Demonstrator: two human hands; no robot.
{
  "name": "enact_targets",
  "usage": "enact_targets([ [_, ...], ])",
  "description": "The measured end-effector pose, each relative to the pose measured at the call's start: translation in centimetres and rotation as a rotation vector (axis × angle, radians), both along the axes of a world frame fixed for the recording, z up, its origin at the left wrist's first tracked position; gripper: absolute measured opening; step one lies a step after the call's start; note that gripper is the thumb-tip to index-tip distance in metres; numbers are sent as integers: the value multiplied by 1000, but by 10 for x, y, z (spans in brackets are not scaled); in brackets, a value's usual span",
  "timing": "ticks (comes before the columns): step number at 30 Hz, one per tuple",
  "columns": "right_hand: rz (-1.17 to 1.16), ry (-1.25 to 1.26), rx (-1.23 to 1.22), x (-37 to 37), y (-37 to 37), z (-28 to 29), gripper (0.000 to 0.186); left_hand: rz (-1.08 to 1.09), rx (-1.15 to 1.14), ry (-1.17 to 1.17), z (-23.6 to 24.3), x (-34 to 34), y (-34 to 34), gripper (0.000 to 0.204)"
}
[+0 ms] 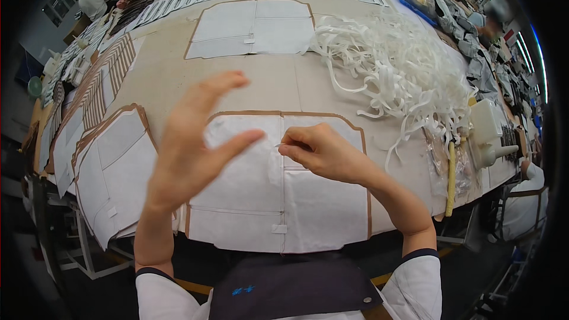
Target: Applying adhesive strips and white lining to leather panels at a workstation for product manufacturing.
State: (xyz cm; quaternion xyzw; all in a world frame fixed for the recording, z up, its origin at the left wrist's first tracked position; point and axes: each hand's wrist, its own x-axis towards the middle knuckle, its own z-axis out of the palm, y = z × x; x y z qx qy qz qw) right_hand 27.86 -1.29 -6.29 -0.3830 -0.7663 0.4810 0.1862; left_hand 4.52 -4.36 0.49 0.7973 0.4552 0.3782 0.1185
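Pinching a thin white strip [278, 145] at its end, the right hand [323, 153] rests on the white panel [320, 207]; the left hand [192, 142] hovers beside it, spread wide, holding nothing. Light, limp stuff, I'd judge, best taken by fingertips.

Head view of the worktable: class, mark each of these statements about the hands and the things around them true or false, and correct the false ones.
1. The right hand pinches something small over the white sheet on brown card. True.
2. The left hand lies flat on the table. False: it is raised, with fingers spread and open.
3. A heap of white strips lies to the right of the hands. True.
4. The heap of strips covers the sheet in front of the person. False: it lies apart from it, further back and to the right.
5. More white sheets on card lie at the left. True.
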Motion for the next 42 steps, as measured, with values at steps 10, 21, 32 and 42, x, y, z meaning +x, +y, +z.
enact_targets([
  [10, -27, 18, -296, 42, 22, -21, 18, -446, -1254, -239, -98, -21, 42, 30],
  [21, -254, -72, -258, 13, 87, -93, 21, -132, -1084, -229, -171, -25, 106, 30],
  [32, -302, -192, -59, 7, 100, -114, 19, 167, -900, -107, -178, -12, 119, 24],
  [42, -311, -189, -68, 9, 99, -113, 17, 144, -806, -91, -183, -10, 118, 21],
])
